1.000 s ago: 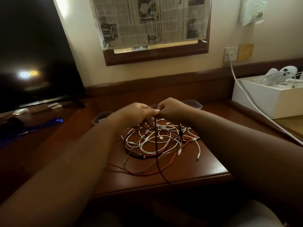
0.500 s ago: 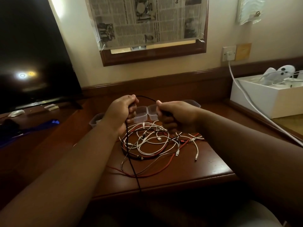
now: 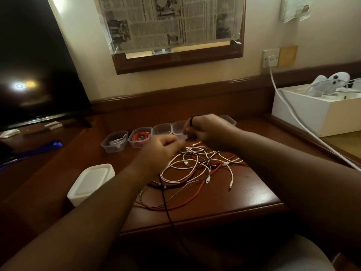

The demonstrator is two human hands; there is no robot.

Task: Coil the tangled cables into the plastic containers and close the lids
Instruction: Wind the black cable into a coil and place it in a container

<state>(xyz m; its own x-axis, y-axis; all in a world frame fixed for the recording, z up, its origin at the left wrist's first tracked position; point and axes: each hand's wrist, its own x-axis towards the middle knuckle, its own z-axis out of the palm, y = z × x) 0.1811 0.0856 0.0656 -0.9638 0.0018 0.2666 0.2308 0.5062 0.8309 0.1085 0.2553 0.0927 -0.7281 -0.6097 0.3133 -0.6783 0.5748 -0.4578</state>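
Single head-worn view, wide-angle; looks forward and down from above the near edge of the wooden desk (image 3: 254, 200); both forearms enter from the bottom corners, left hand (image 3: 160, 151) and right hand (image 3: 209, 130) meeting near frame centre, close to the lens; cable tangle (image 3: 197, 171) sits mid-frame; row of plastic containers (image 3: 140, 136) just beyond; wall with the papered frame (image 3: 175, 36) fills the top; dark screen (image 3: 35, 61) at left edge, white box (image 3: 312, 114) at right; edges bowed by the lens; no second view to compare.

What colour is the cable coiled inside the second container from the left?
Red. The coiled cable shows best in the head view, inside the clear plastic container.
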